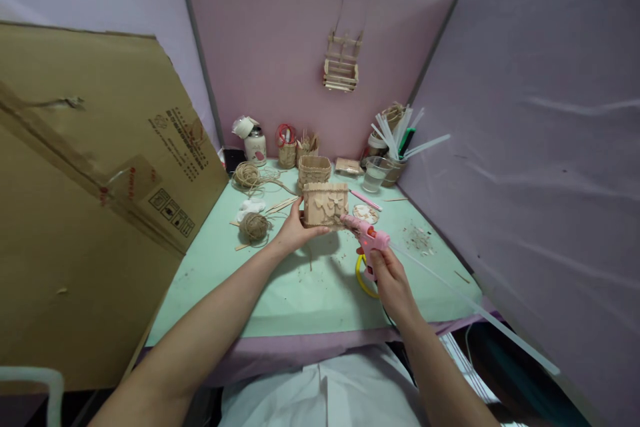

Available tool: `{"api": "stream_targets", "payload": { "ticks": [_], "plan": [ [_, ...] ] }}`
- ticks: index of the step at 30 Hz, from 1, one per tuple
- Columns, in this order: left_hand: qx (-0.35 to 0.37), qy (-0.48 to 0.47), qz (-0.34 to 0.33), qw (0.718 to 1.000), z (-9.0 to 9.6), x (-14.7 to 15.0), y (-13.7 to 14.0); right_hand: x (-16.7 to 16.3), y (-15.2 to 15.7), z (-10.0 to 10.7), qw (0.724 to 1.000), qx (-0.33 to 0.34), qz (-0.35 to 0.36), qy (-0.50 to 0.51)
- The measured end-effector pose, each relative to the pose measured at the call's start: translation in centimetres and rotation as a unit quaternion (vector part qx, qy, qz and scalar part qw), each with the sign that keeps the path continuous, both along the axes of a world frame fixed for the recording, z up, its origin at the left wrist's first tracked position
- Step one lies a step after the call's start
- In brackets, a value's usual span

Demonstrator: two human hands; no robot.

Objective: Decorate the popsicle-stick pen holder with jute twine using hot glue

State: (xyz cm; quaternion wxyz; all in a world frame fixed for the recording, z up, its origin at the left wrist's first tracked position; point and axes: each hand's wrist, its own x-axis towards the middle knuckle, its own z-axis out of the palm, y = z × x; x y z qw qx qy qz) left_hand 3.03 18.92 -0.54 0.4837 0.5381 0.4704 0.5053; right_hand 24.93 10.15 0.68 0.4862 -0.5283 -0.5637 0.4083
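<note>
My left hand (295, 230) grips a small wooden box (325, 203) at its left side and lower edge, holding it raised over the table. Pale cut-out shapes decorate the side of the box facing me. In my right hand (395, 277) is a pink hot glue gun (370, 238), its nozzle at the box's lower right corner; whether it touches is too small to tell. A long clear glue stick (500, 327) sticks out from the back of the gun. Below the gun, a yellow ring (361, 280) lies on the table, partly hidden by it.
On the green tabletop (280, 310) are twine balls (254, 228), a woven basket (314, 167), a pink pen (365, 199), a dish of small pieces (365, 214) and a plastic cup (373, 175). Glue sticks (395, 133) stand at back right. A large cardboard sheet (100, 213) leans left.
</note>
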Motion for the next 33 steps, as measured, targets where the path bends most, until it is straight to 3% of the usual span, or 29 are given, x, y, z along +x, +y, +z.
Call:
{"api": "stream_targets", "payload": {
  "ticks": [33],
  "plan": [
    [0.002, -0.004, -0.009, 1.0, -0.1, 0.13, 0.04, -0.27, -0.11, -0.19, 0.999, -0.016, -0.006, 0.034]
  ]
}}
